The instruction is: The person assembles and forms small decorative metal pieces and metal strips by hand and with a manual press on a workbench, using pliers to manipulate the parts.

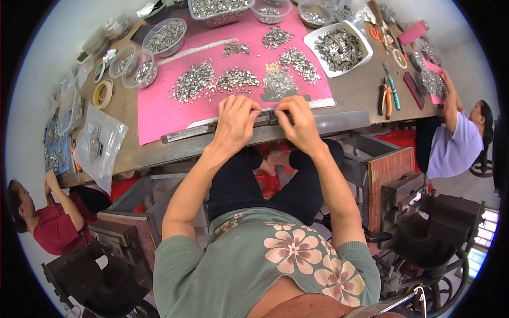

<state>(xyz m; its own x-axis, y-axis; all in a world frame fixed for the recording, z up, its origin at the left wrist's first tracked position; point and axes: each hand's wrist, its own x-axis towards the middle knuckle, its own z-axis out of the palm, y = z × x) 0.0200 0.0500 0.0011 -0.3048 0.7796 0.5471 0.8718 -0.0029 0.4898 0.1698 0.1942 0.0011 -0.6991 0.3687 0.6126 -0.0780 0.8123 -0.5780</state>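
My left hand (234,121) and my right hand (298,123) are side by side at the front edge of the table. Each has thumb and fingers pinched together over a narrow metal strip with dark blocks (262,118). Whatever is in the fingertips is too small to make out. Just beyond them lies a heap of thin silvery pins (280,83), partly on a grey piece. On the pink mat (154,117) are loose piles of small shiny metal pieces: a large pile (194,82), a middle pile (237,79) and one farther right (299,64).
A white tray (309,38) of metal parts and a clear round tub (184,36) stand behind. Pliers (388,99), a phone (413,90) and tape rolls (103,94) flank the mat. A plastic bag (101,139) overhangs the edge. Co-workers sit left (58,225) and right (450,146).
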